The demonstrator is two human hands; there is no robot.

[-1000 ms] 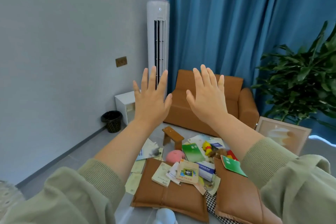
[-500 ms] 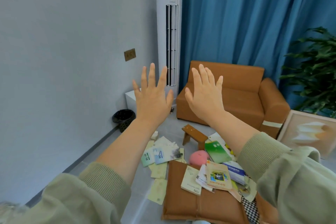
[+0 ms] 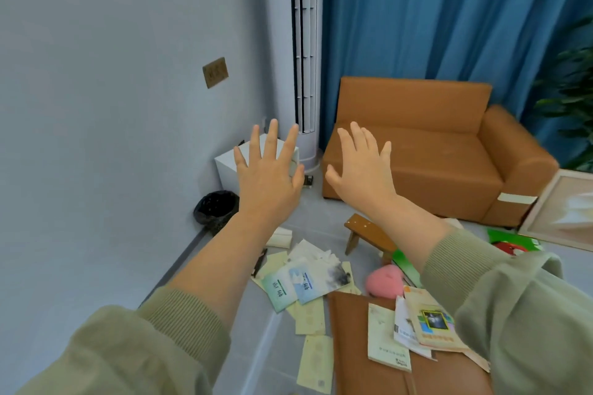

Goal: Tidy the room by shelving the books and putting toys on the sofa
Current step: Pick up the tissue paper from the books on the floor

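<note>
Both arms reach forward, olive sleeves pushed up the forearms. Left hand (image 3: pixel 268 183): back to the camera, fingers splayed, grip wide, holding nothing. Right hand (image 3: pixel 362 170): beside it and apart from it, fingers straight and closer together, grip wide, nothing in it.

Orange sofa (image 3: pixel 417 151) stands against the blue curtain (image 3: pixel 433 9), beyond the right hand.

On the grey floor, pale booklets (image 3: pixel 301 282) lie scattered and overlapping, just right of the left forearm. The pink plush toy (image 3: pixel 385 279) is on the floor, touching the far edge of a brown cushion (image 3: pixel 349 346). The cushion carries a loose stack of books (image 3: pixel 430 321). A green book (image 3: pixel 405 261) is partly hidden by the right forearm. A small wooden stool (image 3: pixel 365 229) sits between the toy and the sofa. A red item (image 3: pixel 510 246) lies on a green sheet near a framed picture (image 3: pixel 564 215) that leans by the sofa's arm.

In the corner are a white tower air conditioner (image 3: pixel 303 42) and a white cube cabinet (image 3: pixel 229 167), partly behind the left hand. A black waste bin (image 3: pixel 215 210) sits at the wall. Plant leaves (image 3: pixel 574 90) show at far right.
</note>
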